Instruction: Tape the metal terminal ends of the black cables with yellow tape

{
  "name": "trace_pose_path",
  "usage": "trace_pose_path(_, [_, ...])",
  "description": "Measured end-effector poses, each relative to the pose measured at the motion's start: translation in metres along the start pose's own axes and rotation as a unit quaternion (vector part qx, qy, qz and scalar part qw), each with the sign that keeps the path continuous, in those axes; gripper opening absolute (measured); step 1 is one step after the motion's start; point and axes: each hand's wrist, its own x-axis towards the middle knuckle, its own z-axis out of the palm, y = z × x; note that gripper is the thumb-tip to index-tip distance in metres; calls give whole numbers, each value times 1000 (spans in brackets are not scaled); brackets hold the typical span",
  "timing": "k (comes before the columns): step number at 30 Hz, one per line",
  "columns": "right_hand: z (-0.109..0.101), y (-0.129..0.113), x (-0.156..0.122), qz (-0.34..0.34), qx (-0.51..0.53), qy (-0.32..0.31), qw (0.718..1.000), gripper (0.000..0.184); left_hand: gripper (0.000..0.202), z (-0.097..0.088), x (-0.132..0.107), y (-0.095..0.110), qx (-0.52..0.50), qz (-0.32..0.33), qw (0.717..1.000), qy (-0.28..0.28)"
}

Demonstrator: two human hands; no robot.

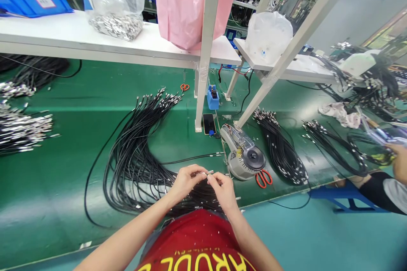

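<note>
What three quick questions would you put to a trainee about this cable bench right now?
1. What are the left hand and right hand pinching between them?
2. True or false: the phone lies on the white shelf.
3. Which is nearer the hands: the grey benchtop machine or the blue holder?

Key: 1. A metal cable end. 2. False, it lies on the green bench top. 3. The grey benchtop machine.

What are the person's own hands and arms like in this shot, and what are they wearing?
The left hand and right hand are bare, with no gloves. The left forearm and right forearm show no sleeve. The person wears a red top with large yellow capital lettering.
</note>
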Motion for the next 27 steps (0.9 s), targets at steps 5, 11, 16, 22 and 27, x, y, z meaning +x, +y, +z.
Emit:
trace_pose_path(5, [3, 1, 4, 16, 20, 2, 1000, 34, 18, -1, 0, 1, 4, 6, 1000, 0])
trace_pose_path(11, [1, 3, 6, 7, 14, -23, 1000, 31, 23, -3, -1, 2, -57, -14, 998, -36])
trace_pose_path(16, [-1, 3, 9, -45, -61, -11, 997, 19, 27, -6, -1, 2, -71, -31, 995, -68])
trace_pose_path(22, [4, 5, 13, -28, -58, 30, 998, 16, 23, -8, -6, 4, -2, -8, 998, -63])
trace_pose_path(27, [-3, 5, 9, 23, 15, 22, 999, 30, 21, -4, -8, 1, 64, 26, 997, -29])
